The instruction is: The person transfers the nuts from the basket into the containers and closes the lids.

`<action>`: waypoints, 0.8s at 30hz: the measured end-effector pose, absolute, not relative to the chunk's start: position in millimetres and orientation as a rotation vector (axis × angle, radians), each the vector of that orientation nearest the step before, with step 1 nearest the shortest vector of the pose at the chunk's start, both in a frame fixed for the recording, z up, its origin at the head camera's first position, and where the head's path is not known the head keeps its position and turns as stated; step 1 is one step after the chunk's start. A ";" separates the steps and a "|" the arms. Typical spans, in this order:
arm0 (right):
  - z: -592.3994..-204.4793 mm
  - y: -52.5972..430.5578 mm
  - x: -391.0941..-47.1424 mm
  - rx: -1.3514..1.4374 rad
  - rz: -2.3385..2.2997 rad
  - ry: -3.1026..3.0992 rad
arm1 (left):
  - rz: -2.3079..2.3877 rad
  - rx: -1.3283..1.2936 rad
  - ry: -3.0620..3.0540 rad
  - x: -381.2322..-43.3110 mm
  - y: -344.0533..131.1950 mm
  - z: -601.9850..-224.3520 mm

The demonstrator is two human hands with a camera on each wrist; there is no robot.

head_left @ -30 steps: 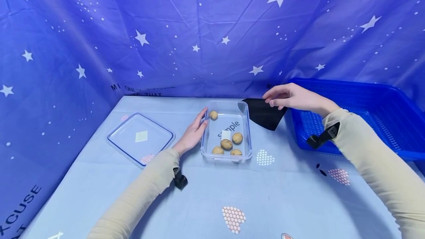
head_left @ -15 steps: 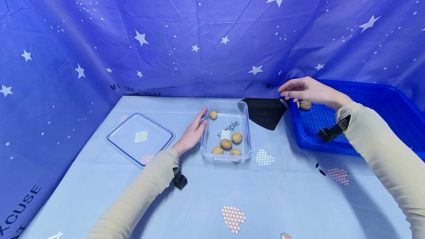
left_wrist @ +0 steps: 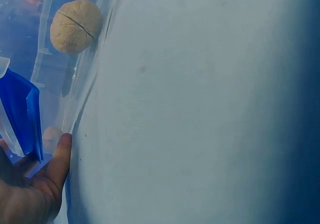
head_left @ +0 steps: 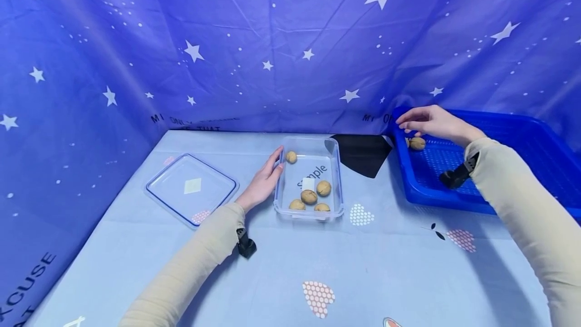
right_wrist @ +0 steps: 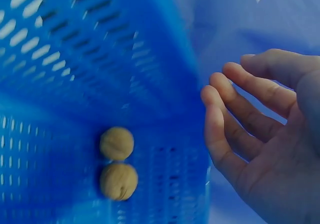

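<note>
On pale cloth [head_left: 281, 259]: clear box [head_left: 308, 215], five walnuts [head_left: 309, 197]; blue basket [head_left: 414, 193], two walnuts [right_wrist: 119, 182].

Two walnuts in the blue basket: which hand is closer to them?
Right. The right hand is raised close to the walnuts at the left end of the blue basket; the left hand touches the clear container, well away from them.

- Across the upper frame, you face a creased blue star-print cloth backdrop [head_left: 272, 24].
- At lower left, you see its black lettering [head_left: 28, 284].
- Bottom centre, your pale-blue tablecloth [head_left: 254, 286] bears a dotted heart print [head_left: 318, 298].
</note>
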State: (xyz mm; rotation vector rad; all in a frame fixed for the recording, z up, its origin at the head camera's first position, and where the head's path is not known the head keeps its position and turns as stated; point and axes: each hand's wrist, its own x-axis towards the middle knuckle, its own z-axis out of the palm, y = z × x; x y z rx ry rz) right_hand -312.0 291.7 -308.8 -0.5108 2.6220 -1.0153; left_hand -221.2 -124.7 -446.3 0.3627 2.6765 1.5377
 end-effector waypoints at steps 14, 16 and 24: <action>-339.7 324.7 -328.0 -0.391 -0.975 2.666 | 1.550 0.388 2.683 -222.4 -124.2 -446.6; -343.4 328.9 -330.4 -0.380 -0.981 2.663 | 1.548 0.388 2.683 -222.6 -123.9 -446.3; -358.8 338.4 -338.9 -0.306 -0.973 2.636 | 1.545 0.384 2.688 -222.5 -124.9 -447.7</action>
